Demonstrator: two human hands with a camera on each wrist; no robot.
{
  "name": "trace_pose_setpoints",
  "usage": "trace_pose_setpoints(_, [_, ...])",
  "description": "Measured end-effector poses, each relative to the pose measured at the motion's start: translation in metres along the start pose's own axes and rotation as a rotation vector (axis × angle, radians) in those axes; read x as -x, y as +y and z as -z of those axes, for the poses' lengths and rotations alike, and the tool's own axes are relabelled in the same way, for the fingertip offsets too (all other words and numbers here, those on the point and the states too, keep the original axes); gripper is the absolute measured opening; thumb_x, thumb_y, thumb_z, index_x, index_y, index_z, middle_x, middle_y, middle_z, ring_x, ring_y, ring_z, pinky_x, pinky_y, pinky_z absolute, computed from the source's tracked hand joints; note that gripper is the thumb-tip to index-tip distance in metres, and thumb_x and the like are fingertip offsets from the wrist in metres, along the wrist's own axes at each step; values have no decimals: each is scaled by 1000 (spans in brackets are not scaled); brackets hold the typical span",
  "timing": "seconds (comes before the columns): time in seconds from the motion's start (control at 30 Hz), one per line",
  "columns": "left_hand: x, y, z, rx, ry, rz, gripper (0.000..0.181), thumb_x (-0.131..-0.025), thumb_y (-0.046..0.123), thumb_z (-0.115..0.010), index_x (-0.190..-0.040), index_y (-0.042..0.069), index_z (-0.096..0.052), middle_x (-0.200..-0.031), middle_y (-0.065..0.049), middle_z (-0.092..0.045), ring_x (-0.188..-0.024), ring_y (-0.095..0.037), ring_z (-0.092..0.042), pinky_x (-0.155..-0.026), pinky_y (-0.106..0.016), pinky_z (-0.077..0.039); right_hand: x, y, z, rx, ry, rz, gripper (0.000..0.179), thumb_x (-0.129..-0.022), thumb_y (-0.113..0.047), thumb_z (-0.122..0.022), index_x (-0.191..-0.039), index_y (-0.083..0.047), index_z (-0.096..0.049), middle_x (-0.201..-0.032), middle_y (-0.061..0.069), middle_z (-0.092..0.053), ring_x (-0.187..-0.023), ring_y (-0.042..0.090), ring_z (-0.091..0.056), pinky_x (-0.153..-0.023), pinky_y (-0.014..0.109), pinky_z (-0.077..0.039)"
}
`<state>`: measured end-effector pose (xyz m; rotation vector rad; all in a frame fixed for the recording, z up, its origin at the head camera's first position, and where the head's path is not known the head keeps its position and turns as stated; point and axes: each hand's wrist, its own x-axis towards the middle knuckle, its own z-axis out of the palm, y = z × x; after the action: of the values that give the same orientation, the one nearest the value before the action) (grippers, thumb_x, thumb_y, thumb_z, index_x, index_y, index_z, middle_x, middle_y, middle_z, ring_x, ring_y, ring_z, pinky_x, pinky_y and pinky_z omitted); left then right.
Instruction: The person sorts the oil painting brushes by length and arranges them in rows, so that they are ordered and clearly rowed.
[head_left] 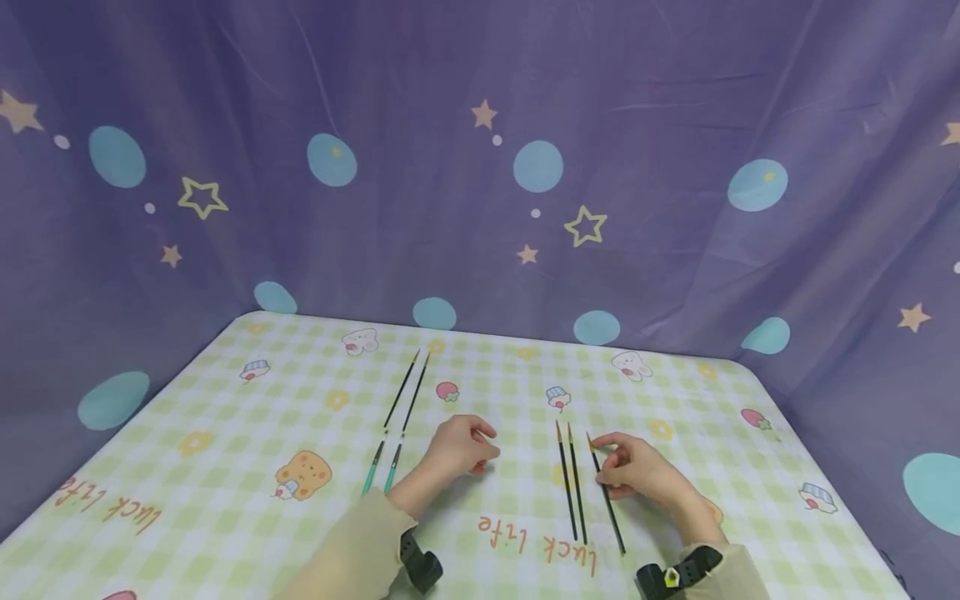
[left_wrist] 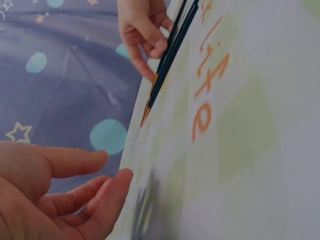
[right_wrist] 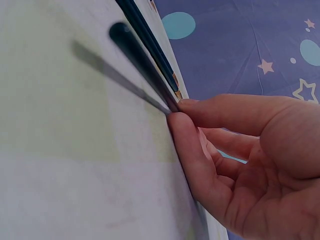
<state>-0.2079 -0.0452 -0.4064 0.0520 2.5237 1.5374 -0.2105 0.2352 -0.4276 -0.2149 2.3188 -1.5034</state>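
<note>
My right hand (head_left: 639,472) pinches a dark-handled paintbrush (head_left: 612,518) between thumb and forefinger, its bristle tip pointing away from me. In the right wrist view, the same paintbrush (right_wrist: 137,57) has its handle end raised above the cloth, with a shadow beside it. Just left of it lie two more dark paintbrushes (head_left: 567,482), side by side. My left hand (head_left: 456,446) hovers over the middle of the table, fingers loosely bent with nothing between them. In the left wrist view, a gap shows between left thumb and fingers (left_wrist: 75,162).
Left of my left hand lie two slim black paintbrushes (head_left: 402,388) and, nearer me, two teal-handled brushes (head_left: 372,468), partly beside my forearm. A green checked cloth (head_left: 255,425) with printed figures covers the table. A purple curtain (head_left: 420,242) hangs behind it.
</note>
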Motion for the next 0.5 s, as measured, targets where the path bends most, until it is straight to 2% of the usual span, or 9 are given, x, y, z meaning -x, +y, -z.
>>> trace_pose_setpoints(0.33, [-10,7,-39,144,-84,-3,20,-77,4,-68,-95,-2,-61,-71,-6,-59,-54,-17,-59,-49,-28,-52,-1,0,-1,15,14,-12,53,-78,-2,-65,-125,6,-44,-78,7,-55,-66,16,-58,-58,33,-55])
trace_pose_setpoints(0.5, [-14,13,-56,184,-119,-9,21,-78,3,-67,-97,-2,-61,-73,-6,-60,-52,-16,-58,-48,-28,-52,-1,0,-1,19,7,2,53,-79,-2,-65,-125,7,-43,-78,8,-55,-65,16,-58,-58,34,-55])
